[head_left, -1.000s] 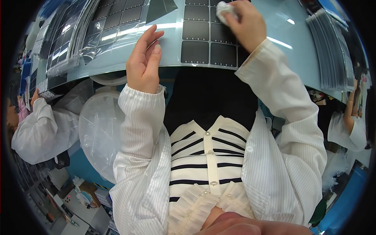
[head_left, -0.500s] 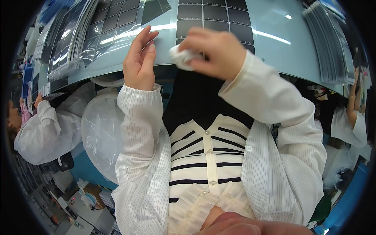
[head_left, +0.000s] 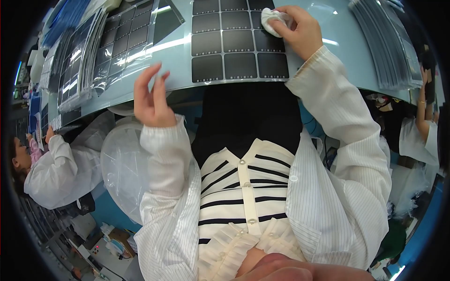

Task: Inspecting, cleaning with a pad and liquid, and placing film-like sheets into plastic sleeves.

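Observation:
A crumpled white cloth [head_left: 273, 22] is gripped in my right hand [head_left: 302, 32], its fingers closed around it. That hand presses the cloth against the right side of a dark sheet [head_left: 240, 65], which is divided into a grid of black rectangular panels with pale borders. The sheet lies flat on the table [head_left: 176, 70], its near end at the front edge. My left hand [head_left: 153, 100] is raised in front of the table edge, left of the sheet. Its fingers are apart and bent, with nothing in them.
A pile of similar sheets in clear film [head_left: 126, 40] lies on the left of the table. Upright stacked panels [head_left: 382, 44] stand at the right. Under the table edge at left is a large plastic-lined bin [head_left: 123, 161]. A co-worker in a white garment [head_left: 63, 171] sits far left.
My right hand has carried the white cloth from the near edge up and right across the sheet. My left hand has drawn back slightly toward me and left.

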`<state>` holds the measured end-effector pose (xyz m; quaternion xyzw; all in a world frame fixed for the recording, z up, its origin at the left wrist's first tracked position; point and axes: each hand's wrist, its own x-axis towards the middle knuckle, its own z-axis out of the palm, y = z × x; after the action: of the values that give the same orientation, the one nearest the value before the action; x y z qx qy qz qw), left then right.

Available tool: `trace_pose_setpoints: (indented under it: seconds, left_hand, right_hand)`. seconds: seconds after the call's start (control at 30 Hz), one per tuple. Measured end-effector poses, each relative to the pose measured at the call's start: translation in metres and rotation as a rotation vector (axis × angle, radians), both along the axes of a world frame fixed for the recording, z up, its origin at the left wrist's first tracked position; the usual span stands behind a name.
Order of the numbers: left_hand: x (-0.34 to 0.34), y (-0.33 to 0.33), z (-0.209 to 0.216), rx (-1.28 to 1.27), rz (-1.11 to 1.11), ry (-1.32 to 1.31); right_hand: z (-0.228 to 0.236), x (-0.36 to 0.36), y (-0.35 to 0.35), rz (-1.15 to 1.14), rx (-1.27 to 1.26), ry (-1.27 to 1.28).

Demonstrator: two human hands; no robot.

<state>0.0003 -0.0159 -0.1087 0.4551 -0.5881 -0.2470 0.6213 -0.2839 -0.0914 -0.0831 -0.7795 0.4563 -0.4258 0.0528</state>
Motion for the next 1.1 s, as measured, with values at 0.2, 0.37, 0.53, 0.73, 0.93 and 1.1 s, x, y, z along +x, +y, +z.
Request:
trace_pose_setpoints:
  seconds: [0.2, 0.37, 0.53, 0.73, 0.93, 1.1]
  left_hand:
    - [-0.037, 0.058, -0.034, 0.231, -0.221, -0.01]
    - [-0.059, 0.039, -0.03, 0.499, -0.411, 0.254]
    - [-0.057, 0.025, -0.022, 0.712, -0.286, 0.35]
    - [-0.065, 0.027, -0.001, 0.808, -0.242, 0.347]
    - [-0.053, 0.029, 0.002, 0.809, -0.367, 0.37]
    - [-0.041, 0.048, 0.001, 0.885, -0.442, 0.281]
  right_hand:
    - [0.014, 0.047, 0.044, 0.47, 0.139, 0.208]
    - [0.004, -0.001, -0.003, -0.041, -0.013, 0.081]
    - [0.016, 0.031, 0.042, 0.512, 0.158, 0.139]
    - [0.016, -0.016, 0.013, 0.131, 0.137, 0.082]
    - [0.025, 0.0, -0.003, 0.483, 0.193, 0.153]
    - [0.022, -0.007, -0.036, 0.299, 0.044, 0.224]
